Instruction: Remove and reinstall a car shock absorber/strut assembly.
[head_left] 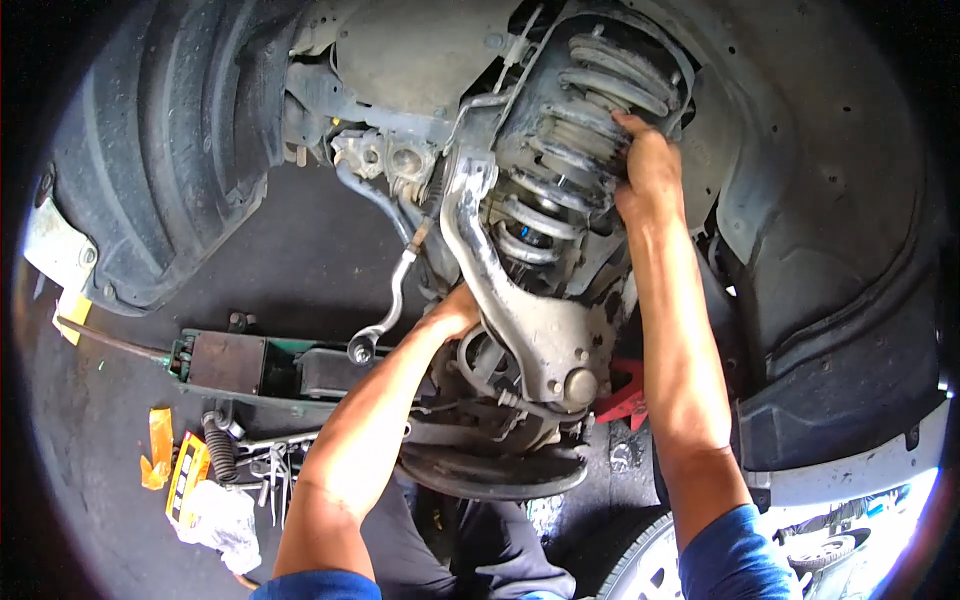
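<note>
A coil spring (pixel 585 130) around a shock absorber stands tilted in the wheel well. My right hand (pixel 652 165) grips the spring's right side, thumb at its upper coils; the other fingers are mostly hidden behind it. Lower down, my left hand (pixel 462 312) reaches behind the curved metal steering knuckle (pixel 480 240), which hides its fingers. What that hand touches does not show. The knuckle bends down to a round ball-joint cap (pixel 580 388). Below it lies a dark, round brake part (pixel 495 472). Left of the knuckle hangs a rod with a ball-joint end (pixel 362 348).
A green floor jack (pixel 225 362) lies at left. Several hand tools (pixel 275 470), a loose small spring (pixel 218 448), an orange box (pixel 188 475) and a clear plastic bag (pixel 222 522) are on the floor. A red stand (pixel 622 392) shows behind the knuckle, a wheel (pixel 645 570) at the bottom.
</note>
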